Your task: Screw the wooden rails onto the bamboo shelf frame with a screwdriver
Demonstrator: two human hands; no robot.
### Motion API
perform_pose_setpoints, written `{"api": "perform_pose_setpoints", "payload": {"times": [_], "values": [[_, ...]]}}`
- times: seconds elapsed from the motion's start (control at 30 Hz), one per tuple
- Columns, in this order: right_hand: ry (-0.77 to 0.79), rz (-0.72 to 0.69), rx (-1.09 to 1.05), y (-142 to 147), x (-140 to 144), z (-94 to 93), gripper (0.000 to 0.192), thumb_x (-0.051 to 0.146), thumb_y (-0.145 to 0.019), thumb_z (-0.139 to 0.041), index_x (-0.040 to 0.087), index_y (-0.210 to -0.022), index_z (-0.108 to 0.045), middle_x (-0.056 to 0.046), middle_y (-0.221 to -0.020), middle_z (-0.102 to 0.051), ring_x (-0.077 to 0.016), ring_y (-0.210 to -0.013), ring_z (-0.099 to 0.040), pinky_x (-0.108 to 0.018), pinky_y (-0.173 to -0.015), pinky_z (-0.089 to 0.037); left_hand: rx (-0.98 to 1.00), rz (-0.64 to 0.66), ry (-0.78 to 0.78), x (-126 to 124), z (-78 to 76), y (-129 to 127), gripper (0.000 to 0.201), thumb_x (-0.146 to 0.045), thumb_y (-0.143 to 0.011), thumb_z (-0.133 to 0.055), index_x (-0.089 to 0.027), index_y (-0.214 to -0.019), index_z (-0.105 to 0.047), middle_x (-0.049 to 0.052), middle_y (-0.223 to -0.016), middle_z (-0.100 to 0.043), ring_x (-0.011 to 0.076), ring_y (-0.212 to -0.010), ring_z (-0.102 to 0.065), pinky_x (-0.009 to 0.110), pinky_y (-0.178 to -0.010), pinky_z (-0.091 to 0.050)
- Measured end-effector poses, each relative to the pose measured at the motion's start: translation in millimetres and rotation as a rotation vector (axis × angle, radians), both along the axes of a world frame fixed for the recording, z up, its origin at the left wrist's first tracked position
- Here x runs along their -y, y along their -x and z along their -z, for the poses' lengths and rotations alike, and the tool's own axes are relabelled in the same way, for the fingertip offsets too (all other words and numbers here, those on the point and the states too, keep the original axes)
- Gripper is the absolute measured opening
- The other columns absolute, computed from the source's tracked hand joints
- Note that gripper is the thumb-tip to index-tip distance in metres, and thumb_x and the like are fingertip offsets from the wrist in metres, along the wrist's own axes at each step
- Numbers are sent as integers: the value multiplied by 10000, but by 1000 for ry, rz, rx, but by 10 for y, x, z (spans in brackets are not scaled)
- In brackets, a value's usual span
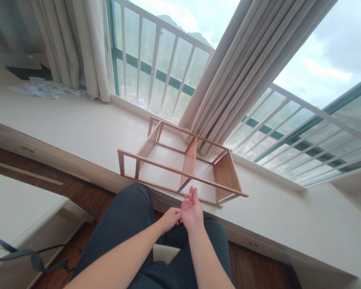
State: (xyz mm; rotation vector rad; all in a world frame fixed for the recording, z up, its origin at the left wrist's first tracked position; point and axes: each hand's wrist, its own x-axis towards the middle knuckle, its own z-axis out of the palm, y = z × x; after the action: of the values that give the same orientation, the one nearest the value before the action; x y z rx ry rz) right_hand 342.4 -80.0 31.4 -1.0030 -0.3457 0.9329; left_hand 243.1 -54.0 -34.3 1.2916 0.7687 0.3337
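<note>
Window-ledge (78,128) wooden rack (180,164) (slatted, light brown), right hand (191,208) fingers apart, left hand (170,218) unclear.

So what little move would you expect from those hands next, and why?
Probably a short reach forward to the wooden rack. Both the left hand and the right hand hover together just short of its near rail, apparently holding nothing, though something tiny could be hidden. The rack lies on its side on the window ledge.

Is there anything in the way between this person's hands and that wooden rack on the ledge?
Nothing visible stands between them. The right hand is raised, fingertips just short of the wooden rack's front rail, and the left hand sits beside it above the lap. The white ledge around the rack lies bare there.
</note>
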Motion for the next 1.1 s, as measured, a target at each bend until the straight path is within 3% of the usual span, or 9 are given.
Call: {"api": "perform_pose_setpoints", "payload": {"times": [0.17, 0.33, 0.47, 0.63, 0.77, 0.9, 1.1], "values": [[52, 35, 45, 74, 31, -154, 282, 448, -809, -771, 243, -992, -711, -41, -989, -748, -145, -689, -672, -246, -530, -566, -4, 6, 4, -4, 25, 0, 287, -393, -747, -559, -146, -643, -661, 12, -581, -583, 118, -519, -471, 255, -546, -354], [138, -31, 522, -38, 86, -303, 312, 481, -844, -708, 175, -898, -728, -72, -905, -721, -214, -829, -675, -337, -707, -585, -43, 10, 27, -7, 56, -12, 310, -391, -739, -552, -130, -734, -720, 25, -622, -608, 119, -529, -483, 250, -548, -361], [136, -42, 943, -179, 136, -394, 269, 420, -932, -603, 197, -915, -753, -66, -948, -713, -219, -935, -648, -365, -909, -495, -38, 22, 6, -3, 71, -15, 317, -401, -751, -559, -127, -729, -718, 22, -615, -605, 120, -531, -485, 258, -565, -376], [129, -29, 1123, -209, 190, -464, 253, 354, -970, -554, 208, -936, -758, -65, -963, -692, -216, -955, -623, -342, -896, -463, -12, 22, 14, -12, 94, -23, 436, -541, -765, -601, -123, -733, -721, 24, -621, -604, 118, -542, -490, 248, -544, -358], [184, -142, 1196, -134, 302, -302, 217, 288, -947, -570, 224, -937, -777, -65, -945, -665, -222, -934, -598, -350, -867, -460, 98, -54, 224, -21, 37, -31, 622, -712, -805, -511, -130, -823, -730, 43, -715, -639, 112, -561, -504, 215, -487, -289], [267, -243, 1279, -34, 478, -11, 213, 253, -923, -582, 253, -887, -792, -59, -901, -631, -234, -908, -553, -368, -840, -444, 178, -151, 387, 2, 3, -46, 587, -726, -751, -608, -146, -801, -689, 16, -646, -596, 113, -571, -520, 199, -491, -301], [323, -169, 1210, -17, 721, 281, 239, 341, -939, -574, 263, -916, -799, -75, -953, -636, -257, -961, -550, -410, -898, -436, 97, -190, 288, -21, 65, 4, 449, -573, -815, -605, -135, -831, -705, 5, -627, -577, 99, -541, -478, 198, -481, -270]]}}
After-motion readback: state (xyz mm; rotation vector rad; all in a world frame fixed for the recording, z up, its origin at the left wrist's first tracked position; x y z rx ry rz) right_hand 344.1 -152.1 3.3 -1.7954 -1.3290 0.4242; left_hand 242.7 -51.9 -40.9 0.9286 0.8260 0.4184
